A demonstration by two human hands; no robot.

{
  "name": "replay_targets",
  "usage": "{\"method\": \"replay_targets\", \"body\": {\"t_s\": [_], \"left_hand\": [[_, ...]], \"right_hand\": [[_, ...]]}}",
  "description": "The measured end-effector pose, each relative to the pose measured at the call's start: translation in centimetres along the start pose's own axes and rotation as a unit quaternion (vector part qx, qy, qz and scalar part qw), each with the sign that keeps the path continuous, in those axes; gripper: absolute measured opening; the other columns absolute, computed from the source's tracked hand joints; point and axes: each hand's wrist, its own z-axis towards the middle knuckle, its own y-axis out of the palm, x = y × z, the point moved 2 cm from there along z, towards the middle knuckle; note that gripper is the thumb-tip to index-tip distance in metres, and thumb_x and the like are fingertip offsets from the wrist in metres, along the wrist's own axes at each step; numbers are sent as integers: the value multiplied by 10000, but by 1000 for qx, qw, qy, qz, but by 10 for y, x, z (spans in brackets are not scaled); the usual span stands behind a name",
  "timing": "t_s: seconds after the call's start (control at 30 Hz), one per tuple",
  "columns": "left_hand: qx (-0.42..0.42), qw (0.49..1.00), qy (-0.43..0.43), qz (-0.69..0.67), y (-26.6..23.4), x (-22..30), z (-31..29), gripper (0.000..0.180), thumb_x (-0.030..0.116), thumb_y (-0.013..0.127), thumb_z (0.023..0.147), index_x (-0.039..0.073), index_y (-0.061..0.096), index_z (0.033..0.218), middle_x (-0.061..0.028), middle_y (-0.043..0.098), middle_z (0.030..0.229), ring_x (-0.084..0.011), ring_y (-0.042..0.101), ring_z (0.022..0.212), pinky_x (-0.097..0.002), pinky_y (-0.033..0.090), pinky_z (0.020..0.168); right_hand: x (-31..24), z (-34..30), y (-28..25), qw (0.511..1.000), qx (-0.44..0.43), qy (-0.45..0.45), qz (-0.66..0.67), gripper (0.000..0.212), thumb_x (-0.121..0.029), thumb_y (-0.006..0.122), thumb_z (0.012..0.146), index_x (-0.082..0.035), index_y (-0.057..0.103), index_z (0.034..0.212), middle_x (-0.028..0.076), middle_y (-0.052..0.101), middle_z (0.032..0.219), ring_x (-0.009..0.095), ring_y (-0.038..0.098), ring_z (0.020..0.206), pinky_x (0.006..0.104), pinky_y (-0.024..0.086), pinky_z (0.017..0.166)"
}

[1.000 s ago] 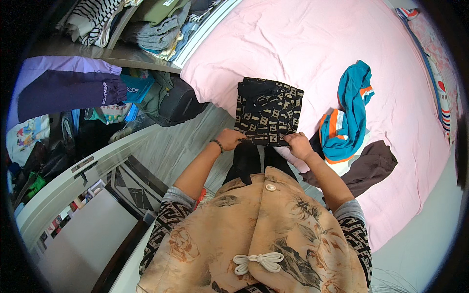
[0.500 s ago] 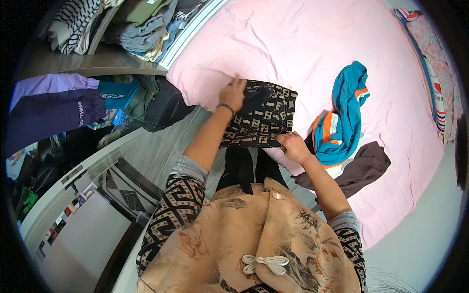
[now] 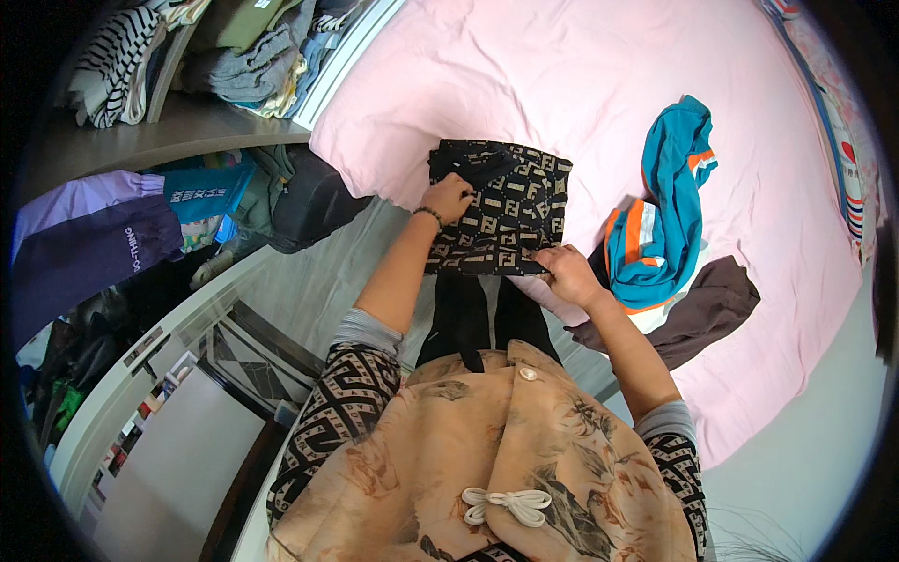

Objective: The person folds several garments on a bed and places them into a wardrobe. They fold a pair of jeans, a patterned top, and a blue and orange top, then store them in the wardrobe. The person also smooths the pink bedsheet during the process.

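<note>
A black garment with a beige geometric print (image 3: pixel 510 211) lies folded into a rough rectangle at the near edge of the bed. Its upper left part shows a plainer dark patch. My left hand (image 3: pixel 448 199) is on its left side, the fingers curled in against the cloth. At the lower right corner, my right hand (image 3: pixel 569 273) pinches the near edge between thumb and fingers. To the right lie a teal garment with orange and white bands (image 3: pixel 670 206) and a dark brown garment (image 3: pixel 707 314), loosely heaped and partly overlapping.
A pink sheet (image 3: pixel 562 75) covers the bed. On the left, a wardrobe shelf (image 3: pixel 187 131) holds stacked clothes, with purple clothing (image 3: pixel 94 225) hanging below. A white chair-like panel (image 3: pixel 178 450) stands at the lower left. Patterned bedding (image 3: pixel 833 122) lines the bed's far right.
My left hand has come down from the garment's upper left edge onto its left side, and its fingers have curled. The upper left corner now lies flatter. My right hand keeps its pinch.
</note>
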Motion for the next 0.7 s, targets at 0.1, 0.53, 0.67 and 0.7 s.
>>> {"method": "replay_targets", "body": {"t_s": [0.1,0.53,0.67,0.7], "left_hand": [[32,999,-10,-24,-10,-4,10,256,215,631,858,137,648,1101,-80,609,1052,-318,591,966,-434,484,860],[102,992,-51,55,-5,9,19,124,208,686,809,101,692,872,-110,633,1007,-292,543,983,-436,416,875],[284,957,-38,42,-10,4,11,131,194,672,816,122,669,926,-99,574,954,-291,544,967,-455,431,831],[283,959,-8,33,-6,6,6,134,192,674,817,122,660,930,-70,557,965,-288,540,970,-446,430,834]], "right_hand": [[3,1,2,1000,0,1,17,317,-146,649,745,-67,644,1052,134,675,950,309,631,930,407,459,866],[6,-2,16,1000,-4,2,0,323,-149,651,750,-77,645,1065,124,675,954,307,632,939,393,464,887],[9,0,19,1000,-5,1,-12,332,-123,646,745,-83,638,1075,120,676,965,299,632,952,388,467,890],[9,1,20,1000,-6,2,-11,328,-122,647,744,-82,640,1069,121,676,962,300,632,950,389,468,888]]}}
